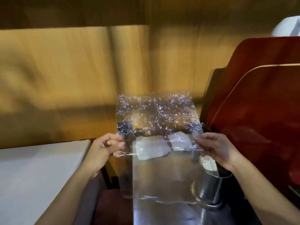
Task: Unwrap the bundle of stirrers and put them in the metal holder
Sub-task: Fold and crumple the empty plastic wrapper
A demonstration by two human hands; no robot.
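Note:
A crinkled sheet of clear plastic wrap (155, 116) is stretched out flat in the air between both hands. My left hand (103, 148) pinches its lower left corner. My right hand (215, 148) pinches its lower right edge. Pieces of whitish tape (152, 148) cling to the bottom of the wrap. Below and right of the wrap stands the metal holder (209, 189), round and shiny, on a steel surface (162, 176). Pale stirrers (209, 164) poke out of the holder just under my right hand.
A white tabletop (35, 176) lies at the lower left. Yellow wooden panelling (65, 70) fills the background. Red chair backs (259, 103) rise at the right. A dark gap runs between the white tabletop and the steel surface.

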